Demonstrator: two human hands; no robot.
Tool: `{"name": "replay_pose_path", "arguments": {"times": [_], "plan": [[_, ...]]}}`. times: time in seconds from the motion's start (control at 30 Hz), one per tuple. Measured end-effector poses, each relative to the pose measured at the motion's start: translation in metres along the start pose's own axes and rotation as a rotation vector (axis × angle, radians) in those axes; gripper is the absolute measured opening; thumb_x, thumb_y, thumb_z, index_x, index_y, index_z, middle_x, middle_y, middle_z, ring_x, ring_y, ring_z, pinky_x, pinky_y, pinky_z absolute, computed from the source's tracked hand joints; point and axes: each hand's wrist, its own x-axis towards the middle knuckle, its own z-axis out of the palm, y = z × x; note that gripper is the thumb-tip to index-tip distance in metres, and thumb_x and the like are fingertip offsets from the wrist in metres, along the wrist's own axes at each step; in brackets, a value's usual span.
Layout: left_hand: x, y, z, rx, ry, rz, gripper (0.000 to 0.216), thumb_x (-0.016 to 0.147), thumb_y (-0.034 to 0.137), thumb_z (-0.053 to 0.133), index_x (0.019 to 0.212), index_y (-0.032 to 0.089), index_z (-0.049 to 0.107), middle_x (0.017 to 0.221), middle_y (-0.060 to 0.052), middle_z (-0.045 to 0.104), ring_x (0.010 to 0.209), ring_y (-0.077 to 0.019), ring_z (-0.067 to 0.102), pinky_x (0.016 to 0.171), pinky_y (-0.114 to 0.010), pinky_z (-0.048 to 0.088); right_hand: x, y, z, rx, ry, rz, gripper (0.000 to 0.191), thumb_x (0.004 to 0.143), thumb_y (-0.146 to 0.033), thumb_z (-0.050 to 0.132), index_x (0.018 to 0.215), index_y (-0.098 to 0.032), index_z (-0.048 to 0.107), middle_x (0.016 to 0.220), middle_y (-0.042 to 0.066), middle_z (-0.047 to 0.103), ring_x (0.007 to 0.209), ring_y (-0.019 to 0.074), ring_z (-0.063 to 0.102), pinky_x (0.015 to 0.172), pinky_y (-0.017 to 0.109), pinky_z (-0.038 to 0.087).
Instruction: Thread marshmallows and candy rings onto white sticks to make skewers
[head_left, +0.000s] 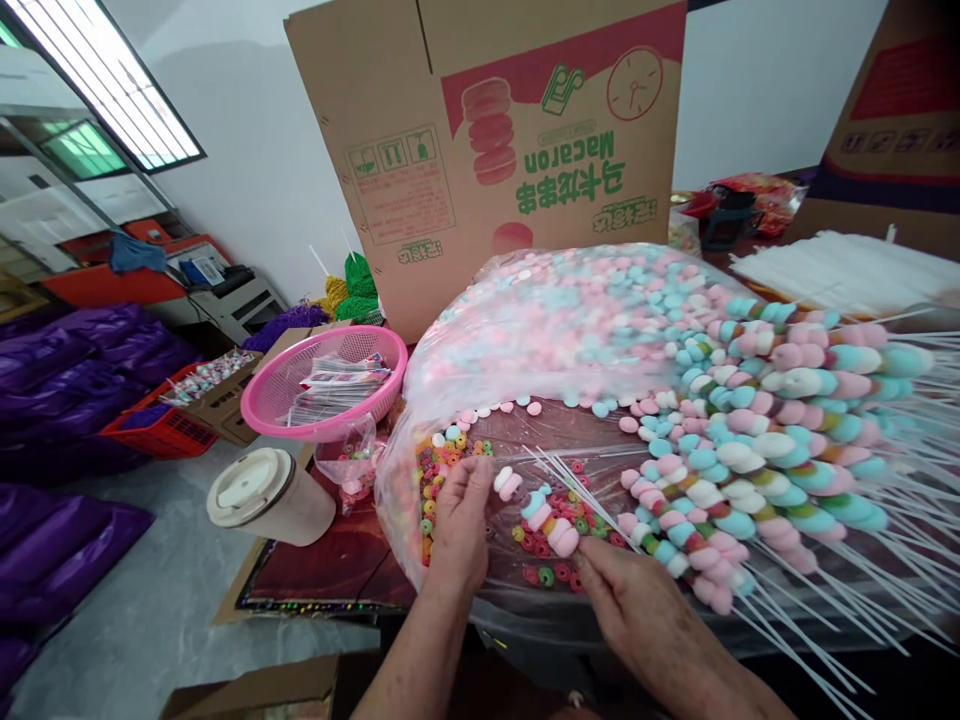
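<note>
My right hand pinches the lower end of a marshmallow skewer, with pink, white and blue marshmallows and ring-shaped candy along it. In line with its far end is a white-and-pink marshmallow; whether it is on the stick I cannot tell. Just left of it, my left hand has its fingers curled together, and what they hold, if anything, is hidden. Colourful candy rings lie beside the left hand, with red and green rings between both hands. Several thin white sticks lie behind the skewer.
Finished marshmallow skewers are piled at right, sticks outward. Behind is a heap of loose marshmallows under clear plastic, before a cardboard box. A pink basket and a lidded cup stand left; white sticks lie far right.
</note>
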Motion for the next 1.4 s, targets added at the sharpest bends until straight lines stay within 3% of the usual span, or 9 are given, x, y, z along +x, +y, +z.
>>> {"name": "replay_pose_path", "arguments": {"times": [0.17, 0.43, 0.67, 0.77, 0.9, 1.03, 1.17, 1.27, 1.4], "plan": [[-0.005, 0.003, 0.024, -0.247, -0.100, -0.182, 0.023, 0.072, 0.038, 0.057, 0.075, 0.016, 0.056, 0.070, -0.002, 0.062, 0.064, -0.0137, 0.059, 0.064, -0.027, 0.047, 0.000, -0.005, 0.005, 0.041, 0.005, 0.007, 0.030, 0.086, -0.017, 0.025, 0.075, -0.017, 0.053, 0.067, 0.007, 0.064, 0.060, 0.0160, 0.058, 0.054, 0.025, 0.034], [-0.014, -0.015, 0.043, -0.325, 0.083, -0.125, 0.024, 0.073, 0.041, 0.054, 0.071, 0.019, 0.044, 0.057, 0.006, 0.052, 0.045, -0.0069, 0.049, 0.053, -0.022, 0.044, 0.005, -0.012, 0.010, -0.075, -0.050, 0.081, 0.027, 0.080, -0.006, 0.033, 0.079, -0.015, 0.058, 0.075, 0.008, 0.067, 0.069, 0.0170, 0.061, 0.059, 0.025, 0.036], [-0.012, -0.028, 0.044, -0.345, 0.076, -0.135, 0.024, 0.073, 0.039, 0.055, 0.069, 0.018, 0.044, 0.053, 0.006, 0.049, 0.043, -0.0064, 0.046, 0.050, -0.021, 0.043, 0.012, -0.014, 0.016, -0.052, -0.088, 0.102, 0.029, 0.080, -0.005, 0.032, 0.086, -0.014, 0.059, 0.083, 0.010, 0.068, 0.081, 0.0173, 0.062, 0.067, 0.024, 0.039], [-0.006, -0.020, 0.037, -0.329, 0.012, -0.160, 0.032, 0.073, 0.048, 0.055, 0.086, 0.020, 0.048, 0.071, 0.001, 0.059, 0.053, -0.0095, 0.055, 0.054, -0.024, 0.046, 0.009, 0.001, -0.009, -0.117, -0.055, 0.093, 0.028, 0.081, -0.010, 0.031, 0.083, -0.016, 0.059, 0.079, 0.008, 0.067, 0.072, 0.0171, 0.061, 0.061, 0.024, 0.039], [-0.005, -0.013, 0.028, -0.167, -0.144, -0.189, 0.053, 0.066, 0.048, 0.065, 0.106, 0.019, 0.048, 0.093, -0.009, 0.063, 0.070, -0.0166, 0.062, 0.065, -0.031, 0.048, -0.005, 0.025, -0.054, -0.251, 0.132, 0.159, 0.028, 0.084, -0.024, 0.032, 0.078, -0.021, 0.058, 0.068, 0.005, 0.065, 0.060, 0.0173, 0.059, 0.054, 0.025, 0.037], [-0.017, -0.018, 0.039, -0.236, -0.371, -0.316, 0.046, 0.061, 0.034, 0.073, 0.099, 0.014, 0.055, 0.089, -0.009, 0.065, 0.075, -0.0176, 0.061, 0.066, -0.029, 0.047, -0.013, 0.020, -0.058, -0.168, 0.025, 0.069, 0.028, 0.083, -0.021, 0.032, 0.078, -0.022, 0.059, 0.065, 0.003, 0.065, 0.058, 0.0154, 0.058, 0.053, 0.022, 0.036], [-0.023, -0.018, 0.053, -0.396, -0.286, -0.311, 0.022, 0.069, 0.032, 0.066, 0.077, 0.016, 0.055, 0.070, -0.002, 0.062, 0.063, -0.0137, 0.059, 0.061, -0.027, 0.047, -0.012, 0.007, -0.035, -0.066, -0.027, 0.024, 0.030, 0.083, -0.019, 0.030, 0.084, -0.021, 0.060, 0.072, 0.005, 0.067, 0.065, 0.0156, 0.061, 0.057, 0.022, 0.039], [-0.022, -0.016, 0.055, -0.436, -0.192, -0.294, 0.023, 0.072, 0.031, 0.062, 0.065, 0.015, 0.048, 0.056, 0.003, 0.053, 0.051, -0.0099, 0.055, 0.057, -0.025, 0.046, -0.010, 0.003, -0.024, -0.013, -0.084, 0.011, 0.030, 0.083, -0.018, 0.030, 0.086, -0.019, 0.060, 0.074, 0.006, 0.067, 0.069, 0.0158, 0.061, 0.060, 0.022, 0.040], [-0.021, -0.017, 0.055, -0.424, -0.145, -0.334, 0.025, 0.072, 0.031, 0.062, 0.062, 0.016, 0.045, 0.051, 0.005, 0.049, 0.047, -0.0088, 0.052, 0.053, -0.023, 0.045, -0.010, 0.001, -0.026, 0.043, -0.103, -0.013, 0.030, 0.083, -0.017, 0.031, 0.087, -0.019, 0.060, 0.075, 0.005, 0.066, 0.071, 0.0152, 0.060, 0.061, 0.022, 0.040]]}}
